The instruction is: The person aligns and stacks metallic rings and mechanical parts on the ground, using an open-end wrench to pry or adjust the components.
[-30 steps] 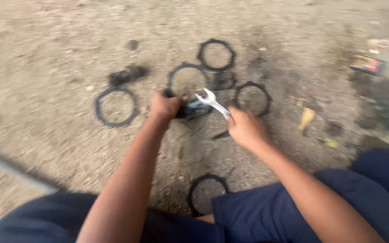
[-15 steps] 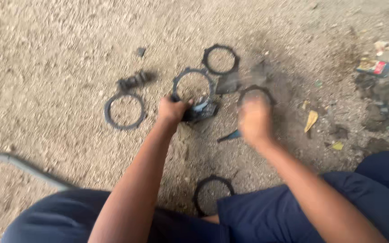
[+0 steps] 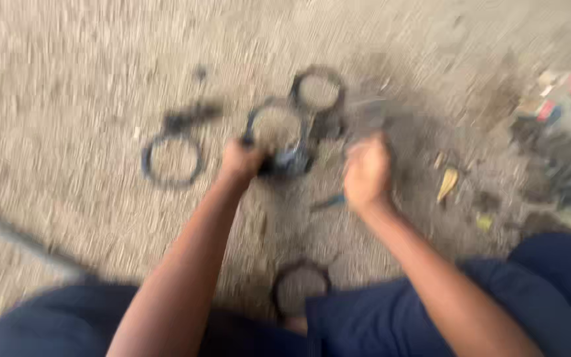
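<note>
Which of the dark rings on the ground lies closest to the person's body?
The dark ring at the bottom centre, lying between the knees by the dark blue trousers. The other rings lie farther out, beyond the hands.

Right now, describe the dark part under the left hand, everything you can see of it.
The dark part is a small, blackish, metal-looking lump with a bluish sheen, blurred by motion. It lies on the sandy ground, just below a black ring and touching or overlapping its lower edge. The left hand grips its left side; the right hand is closed, apart to the right. Finer parts cannot be made out.
</note>
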